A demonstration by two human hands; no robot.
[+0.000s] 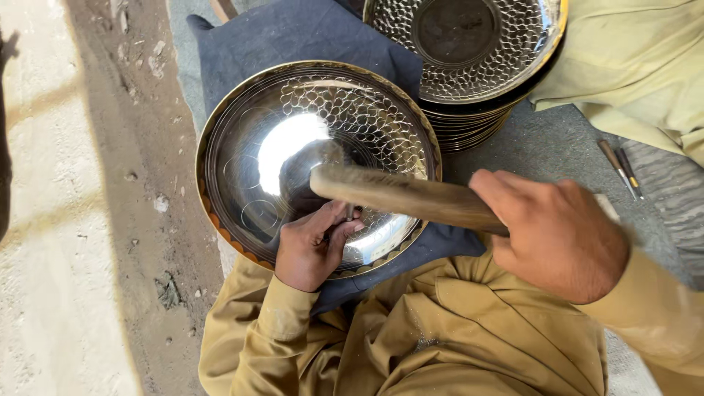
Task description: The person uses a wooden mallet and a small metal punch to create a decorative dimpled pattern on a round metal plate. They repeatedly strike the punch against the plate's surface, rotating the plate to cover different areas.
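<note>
Left hand (312,249) pinches a small punch (349,213) upright on the shiny metal dish (242,183) resting on his lap, while the right hand (557,235), clamped on the wooden mallet (403,196), holds its handle pointing leftward, head just above the punch.

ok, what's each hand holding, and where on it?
Right hand grips a wooden mallet by the handle's near end. Left hand pinches a small metal punch near its top, on the metal bowl.
</note>
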